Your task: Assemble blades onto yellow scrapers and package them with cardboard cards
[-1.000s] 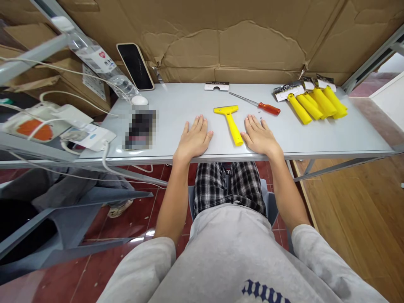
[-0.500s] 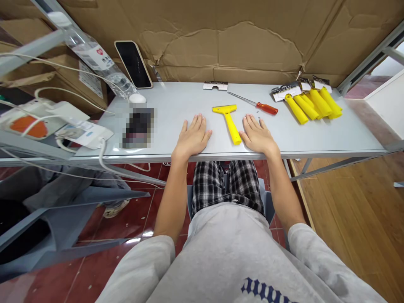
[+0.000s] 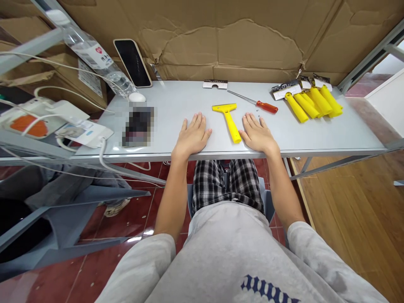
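Observation:
My left hand (image 3: pixel 193 135) lies flat on the grey tabletop (image 3: pixel 176 99), palm down, holding nothing. To its right rests a yellow scraper (image 3: pixel 231 123), its wide head pointing away from me and its handle towards me. My right hand (image 3: pixel 257 134) is also flat and open, its thumb right beside the end of the scraper handle. Behind that hand lies a screwdriver (image 3: pixel 265 106) with a red handle, its shaft pointing to the back left. A few tiny dark bits, perhaps screws (image 3: pixel 258 113), sit between the screwdriver and my right fingertips.
Several yellow scraper handles (image 3: pixel 311 105) with card-covered heads lie at the back right. A printed card piece (image 3: pixel 215 84) sits at the back edge. At left are a phone (image 3: pixel 133 63), a plastic bottle (image 3: pixel 97 54), a pixelated item (image 3: pixel 138 126) and a white power strip (image 3: pixel 85 132) with cables.

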Available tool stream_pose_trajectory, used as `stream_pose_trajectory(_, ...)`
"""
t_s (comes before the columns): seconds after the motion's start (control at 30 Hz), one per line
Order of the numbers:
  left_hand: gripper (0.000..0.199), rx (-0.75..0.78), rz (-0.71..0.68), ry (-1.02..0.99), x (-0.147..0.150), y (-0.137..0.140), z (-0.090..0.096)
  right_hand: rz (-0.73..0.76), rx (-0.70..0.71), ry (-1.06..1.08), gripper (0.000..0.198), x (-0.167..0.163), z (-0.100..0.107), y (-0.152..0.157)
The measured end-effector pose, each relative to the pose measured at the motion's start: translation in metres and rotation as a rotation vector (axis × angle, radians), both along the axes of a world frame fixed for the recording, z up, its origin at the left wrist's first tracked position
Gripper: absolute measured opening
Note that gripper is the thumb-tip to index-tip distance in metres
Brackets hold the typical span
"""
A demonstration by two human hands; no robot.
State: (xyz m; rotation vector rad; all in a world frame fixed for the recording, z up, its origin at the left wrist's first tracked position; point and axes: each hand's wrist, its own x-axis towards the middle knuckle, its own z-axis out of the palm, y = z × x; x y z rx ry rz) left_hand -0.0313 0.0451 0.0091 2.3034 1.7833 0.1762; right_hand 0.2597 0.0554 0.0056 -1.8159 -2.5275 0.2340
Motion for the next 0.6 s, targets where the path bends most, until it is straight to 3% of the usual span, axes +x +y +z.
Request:
stream_pose_trajectory(0.27, 0.083, -0.005, 0.006, 0.023, 0.0019, -0.0016, 0.0025, -0.026, -0.047, -0.010, 0.089, -0.0042, 0.0096, -0.0046)
stream_pose_trajectory(0.6, 0.083, -0.011, 0.014, 0.010, 0.0024, -0.0015, 0.0029, -0.003, -0.001, -0.002, 0.091, 0.0007, 0.0006, -0.0005)
